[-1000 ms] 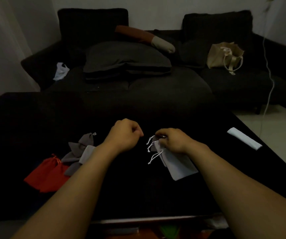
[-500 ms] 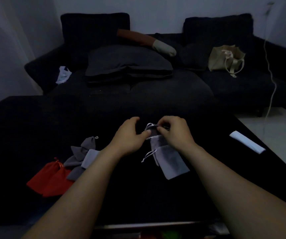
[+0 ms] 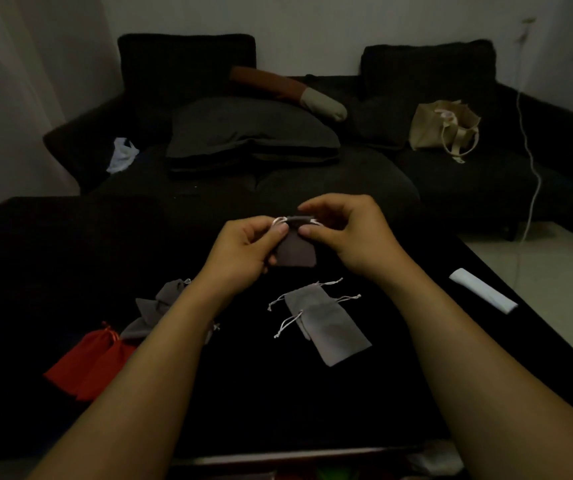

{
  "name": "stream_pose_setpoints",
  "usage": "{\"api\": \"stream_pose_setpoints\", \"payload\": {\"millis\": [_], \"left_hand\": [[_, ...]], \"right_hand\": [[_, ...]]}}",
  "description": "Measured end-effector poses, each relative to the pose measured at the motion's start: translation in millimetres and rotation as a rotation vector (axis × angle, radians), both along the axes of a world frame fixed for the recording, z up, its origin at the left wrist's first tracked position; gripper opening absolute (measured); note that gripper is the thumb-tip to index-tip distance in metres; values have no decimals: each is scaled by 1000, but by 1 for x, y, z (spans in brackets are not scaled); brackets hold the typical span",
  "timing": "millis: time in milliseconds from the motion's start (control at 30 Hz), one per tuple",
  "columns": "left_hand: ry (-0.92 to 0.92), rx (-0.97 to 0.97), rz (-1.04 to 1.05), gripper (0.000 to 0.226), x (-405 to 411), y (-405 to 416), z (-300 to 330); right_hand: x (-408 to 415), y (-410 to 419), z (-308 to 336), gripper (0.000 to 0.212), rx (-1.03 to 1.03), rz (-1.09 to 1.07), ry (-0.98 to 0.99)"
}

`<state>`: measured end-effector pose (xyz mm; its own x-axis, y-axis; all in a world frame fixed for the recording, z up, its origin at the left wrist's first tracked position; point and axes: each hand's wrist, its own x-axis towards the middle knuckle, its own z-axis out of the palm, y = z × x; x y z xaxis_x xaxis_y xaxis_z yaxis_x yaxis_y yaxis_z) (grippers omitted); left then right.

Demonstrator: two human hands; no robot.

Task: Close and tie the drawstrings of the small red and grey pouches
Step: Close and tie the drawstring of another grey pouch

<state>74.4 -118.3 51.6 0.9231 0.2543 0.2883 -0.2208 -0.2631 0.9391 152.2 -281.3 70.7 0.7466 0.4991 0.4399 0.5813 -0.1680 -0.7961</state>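
Both hands are raised above the dark surface (image 3: 53, 271) with one small grey pouch (image 3: 294, 249) held between them. The left hand (image 3: 243, 252) pinches the pale drawstring (image 3: 280, 221) at the pouch's left top corner between thumb and forefinger; the right hand (image 3: 351, 233) pinches the gathered mouth and the cord end at the right corner. The pouch hangs below the fingers, its neck bunched; what it holds cannot be told.

Just below the hands, two flat grey pouches (image 3: 326, 323) lie overlapping on the surface, mouths toward the sofa, their white cords loose and spread out. Left of the left forearm sits a heap of grey pouches with cinched necks (image 3: 160, 306), and beside it, nearer the edge, the red pouches (image 3: 84, 362), one neck gathered.

A white folded strip (image 3: 482, 295) lies near the surface's right edge. On the dark sofa (image 3: 468, 181) beyond, a beige tote bag (image 3: 446, 128) stands open, its contents unclear.
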Motion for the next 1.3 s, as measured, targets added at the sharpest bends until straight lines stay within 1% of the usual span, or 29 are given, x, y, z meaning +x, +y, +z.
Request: {"api": "stream_pose_setpoints", "payload": {"millis": [67, 200, 367, 433, 600, 767, 867, 967, 1000, 1067, 1133, 1233, 1267, 1300], "left_hand": [[7, 8, -8, 21, -3, 3, 5], [56, -7, -26, 22, -9, 4, 7], [92, -39, -53, 20, -10, 5, 7], [113, -66, -61, 20, -10, 5, 7], [175, -172, -118, 26, -11, 6, 11], [198, -232, -161, 31, -13, 9, 12], [185, -221, -120, 35, -13, 9, 12], [154, -218, 29, 41, -8, 2, 11], [134, -255, 68, 42, -6, -2, 11], [102, -455, 82, 43, -3, -10, 12], [88, -693, -19, 46, -4, -19, 17], [58, -987, -169, 63, -10, -32, 24], [48, -1061, -181, 60, -10, -34, 25], [44, -1112, -179, 52, -10, -35, 25]], "right_hand": [[-1, -7, 5, 27, -18, 31, 64], [-5, -19, 7, 14, -22, 57, 183], [-10, -23, 8, 13, -52, 27, 254], [-10, -26, 7, 16, -22, 8, 324], [-10, -29, 6, 24, 122, 37, 546], [-11, -20, 6, 27, 345, 44, 766], [-12, -12, 5, 29, 492, 21, 929], [-14, -5, 2, 32, 657, 44, 1075], [-15, -4, 2, 35, 705, 56, 1112], [-16, -1, 0, 37, 804, 97, 1180], [-18, 2, -2, 31, 909, 161, 1237], [-21, 6, -5, 24, 1001, 227, 1261], [-21, 7, -4, 24, 1011, 236, 1262], [-22, 8, -3, 25, 1011, 242, 1262]]}}
